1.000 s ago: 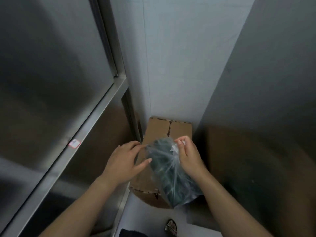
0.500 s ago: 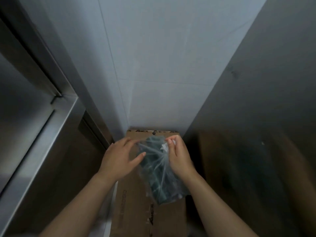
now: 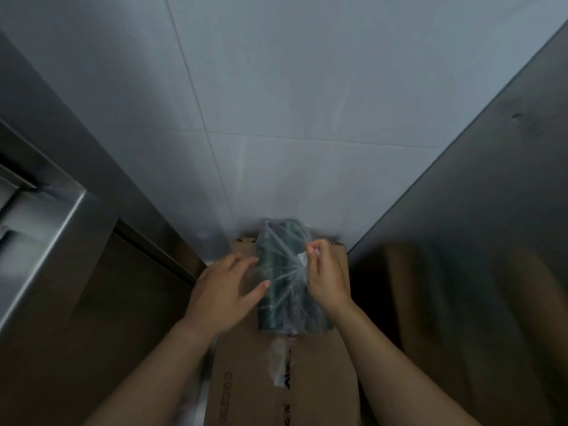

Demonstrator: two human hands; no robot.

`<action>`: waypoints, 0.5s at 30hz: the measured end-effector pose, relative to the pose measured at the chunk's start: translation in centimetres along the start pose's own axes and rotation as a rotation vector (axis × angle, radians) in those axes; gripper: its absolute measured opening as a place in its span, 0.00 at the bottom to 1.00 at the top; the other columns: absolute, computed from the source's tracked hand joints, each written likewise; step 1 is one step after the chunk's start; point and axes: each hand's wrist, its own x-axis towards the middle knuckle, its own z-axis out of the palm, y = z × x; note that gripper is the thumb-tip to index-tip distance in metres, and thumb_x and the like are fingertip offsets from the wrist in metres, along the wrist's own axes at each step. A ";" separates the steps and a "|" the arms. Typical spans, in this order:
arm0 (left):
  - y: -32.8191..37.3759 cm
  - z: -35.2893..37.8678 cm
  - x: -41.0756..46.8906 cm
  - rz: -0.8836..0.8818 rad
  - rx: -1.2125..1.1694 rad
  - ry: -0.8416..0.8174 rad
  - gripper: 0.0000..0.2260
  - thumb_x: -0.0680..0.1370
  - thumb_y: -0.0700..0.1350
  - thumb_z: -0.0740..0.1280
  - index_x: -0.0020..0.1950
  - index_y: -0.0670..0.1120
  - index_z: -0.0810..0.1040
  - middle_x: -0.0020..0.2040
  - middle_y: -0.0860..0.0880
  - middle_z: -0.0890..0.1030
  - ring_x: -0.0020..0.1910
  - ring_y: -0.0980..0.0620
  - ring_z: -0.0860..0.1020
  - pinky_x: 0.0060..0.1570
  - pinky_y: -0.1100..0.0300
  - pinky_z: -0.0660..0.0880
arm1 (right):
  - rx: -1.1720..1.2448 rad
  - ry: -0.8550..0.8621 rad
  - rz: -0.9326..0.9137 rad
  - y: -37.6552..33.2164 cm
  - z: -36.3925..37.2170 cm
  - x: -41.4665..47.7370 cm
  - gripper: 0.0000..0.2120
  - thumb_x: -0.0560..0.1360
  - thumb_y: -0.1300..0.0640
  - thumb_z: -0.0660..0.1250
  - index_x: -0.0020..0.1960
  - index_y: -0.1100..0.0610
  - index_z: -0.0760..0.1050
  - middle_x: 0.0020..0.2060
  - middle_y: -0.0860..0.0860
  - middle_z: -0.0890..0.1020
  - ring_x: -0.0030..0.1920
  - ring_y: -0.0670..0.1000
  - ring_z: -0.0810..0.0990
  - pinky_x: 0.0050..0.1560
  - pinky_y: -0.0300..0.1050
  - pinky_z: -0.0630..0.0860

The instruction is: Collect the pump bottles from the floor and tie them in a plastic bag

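Observation:
A clear plastic bag (image 3: 284, 278) holding dark green pump bottles (image 3: 270, 290) hangs above a cardboard box (image 3: 319, 373). My right hand (image 3: 325, 278) pinches the gathered plastic at the bag's right side, and creases fan out from that grip. My left hand (image 3: 221, 293) is at the bag's left side with fingers spread, its fingertips touching the plastic. A loose tail of plastic hangs below the bag. How many bottles are inside I cannot tell.
The box stands in a narrow gap against a white tiled wall (image 3: 276, 118). A stainless steel cabinet (image 3: 49, 229) stands on the left and a dark metal panel (image 3: 479, 210) on the right.
The view has tilted up toward the wall. The bag has moved farther over the box, toward the wall, with my right hand still gripping it and my left hand alongside.

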 end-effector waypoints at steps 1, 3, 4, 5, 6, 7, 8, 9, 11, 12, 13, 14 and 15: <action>-0.3 0.3 0.1 -0.008 -0.001 -0.013 0.26 0.73 0.64 0.59 0.65 0.52 0.73 0.61 0.51 0.76 0.61 0.50 0.74 0.60 0.53 0.72 | 0.006 -0.042 0.051 0.8 0.5 -0.1 0.06 0.81 0.61 0.54 0.49 0.60 0.69 0.45 0.58 0.75 0.45 0.48 0.73 0.41 0.35 0.64; -0.7 0.7 0.2 -0.021 -0.003 -0.032 0.27 0.72 0.66 0.57 0.66 0.52 0.73 0.60 0.51 0.76 0.61 0.51 0.74 0.60 0.53 0.72 | -0.004 -0.075 0.097 2.0 1.2 -0.2 0.06 0.81 0.60 0.55 0.48 0.59 0.69 0.46 0.58 0.75 0.47 0.53 0.74 0.44 0.39 0.65; -0.8 0.9 0.3 -0.020 -0.006 -0.034 0.28 0.72 0.66 0.55 0.66 0.52 0.73 0.59 0.51 0.76 0.60 0.51 0.74 0.60 0.52 0.72 | -0.017 -0.067 0.092 2.4 1.4 -0.3 0.06 0.81 0.60 0.56 0.49 0.59 0.70 0.47 0.58 0.75 0.47 0.53 0.74 0.45 0.40 0.67; -0.8 0.9 0.2 -0.023 -0.013 -0.037 0.29 0.72 0.67 0.54 0.65 0.52 0.73 0.59 0.51 0.76 0.60 0.51 0.74 0.60 0.52 0.72 | -0.023 -0.053 0.084 2.5 1.4 -0.4 0.06 0.80 0.60 0.57 0.49 0.60 0.72 0.47 0.58 0.76 0.48 0.52 0.75 0.47 0.41 0.69; -0.9 1.0 0.2 -0.019 -0.018 -0.035 0.30 0.71 0.68 0.53 0.65 0.52 0.73 0.59 0.51 0.76 0.60 0.51 0.74 0.59 0.52 0.72 | -0.024 -0.032 0.070 2.6 1.4 -0.5 0.06 0.79 0.60 0.59 0.49 0.61 0.73 0.47 0.57 0.76 0.48 0.52 0.75 0.48 0.41 0.70; -0.8 1.0 0.1 -0.021 -0.021 -0.035 0.30 0.71 0.68 0.53 0.65 0.52 0.74 0.58 0.51 0.77 0.59 0.50 0.74 0.59 0.52 0.72 | -0.017 -0.019 0.059 2.6 1.3 -0.5 0.06 0.78 0.60 0.61 0.49 0.61 0.75 0.47 0.56 0.76 0.48 0.51 0.75 0.48 0.41 0.71; -0.8 1.1 0.0 -0.024 -0.020 -0.031 0.30 0.71 0.68 0.53 0.64 0.52 0.74 0.58 0.51 0.77 0.59 0.50 0.75 0.59 0.52 0.72 | -0.010 -0.010 0.040 2.6 1.2 -0.5 0.05 0.78 0.61 0.62 0.49 0.60 0.76 0.47 0.54 0.76 0.47 0.50 0.76 0.48 0.41 0.72; -0.8 1.0 -0.1 -0.034 -0.016 -0.033 0.29 0.71 0.67 0.54 0.64 0.52 0.74 0.58 0.51 0.77 0.59 0.50 0.75 0.59 0.52 0.72 | -0.010 -0.006 0.024 2.5 1.0 -0.5 0.04 0.77 0.61 0.64 0.48 0.60 0.77 0.46 0.53 0.76 0.46 0.49 0.76 0.48 0.41 0.73; -0.8 0.9 -0.2 -0.042 -0.013 -0.036 0.28 0.72 0.66 0.56 0.65 0.52 0.74 0.59 0.51 0.76 0.59 0.50 0.74 0.59 0.52 0.72 | -0.017 -0.001 -0.013 2.6 0.6 -0.5 0.04 0.75 0.61 0.66 0.48 0.58 0.78 0.45 0.50 0.76 0.45 0.46 0.75 0.48 0.39 0.74; -0.8 0.9 -0.2 -0.039 -0.010 -0.036 0.27 0.72 0.66 0.56 0.65 0.52 0.73 0.59 0.51 0.76 0.60 0.50 0.74 0.58 0.52 0.73 | -0.020 0.000 -0.030 2.7 0.4 -0.5 0.04 0.75 0.60 0.67 0.49 0.58 0.79 0.45 0.49 0.76 0.45 0.44 0.75 0.48 0.39 0.74; -0.7 0.7 -0.2 -0.041 -0.009 -0.039 0.27 0.72 0.66 0.56 0.65 0.52 0.73 0.59 0.51 0.76 0.60 0.50 0.74 0.58 0.52 0.73 | -0.031 -0.008 -0.032 2.6 0.1 -0.5 0.05 0.75 0.60 0.67 0.49 0.57 0.79 0.45 0.48 0.76 0.44 0.43 0.75 0.48 0.38 0.74; -0.7 0.7 -0.2 -0.037 -0.013 -0.046 0.28 0.72 0.66 0.56 0.65 0.52 0.73 0.59 0.51 0.76 0.60 0.50 0.74 0.58 0.51 0.73 | -0.040 -0.019 -0.039 2.7 -0.1 -0.6 0.06 0.75 0.59 0.67 0.51 0.57 0.79 0.46 0.47 0.76 0.45 0.42 0.75 0.49 0.38 0.74; -0.6 0.6 -0.3 -0.039 -0.006 -0.043 0.28 0.72 0.66 0.56 0.65 0.52 0.73 0.59 0.51 0.76 0.60 0.50 0.74 0.59 0.51 0.72 | -0.056 -0.037 -0.051 2.7 -0.4 -0.8 0.07 0.74 0.58 0.67 0.52 0.56 0.79 0.46 0.47 0.76 0.46 0.43 0.75 0.50 0.38 0.74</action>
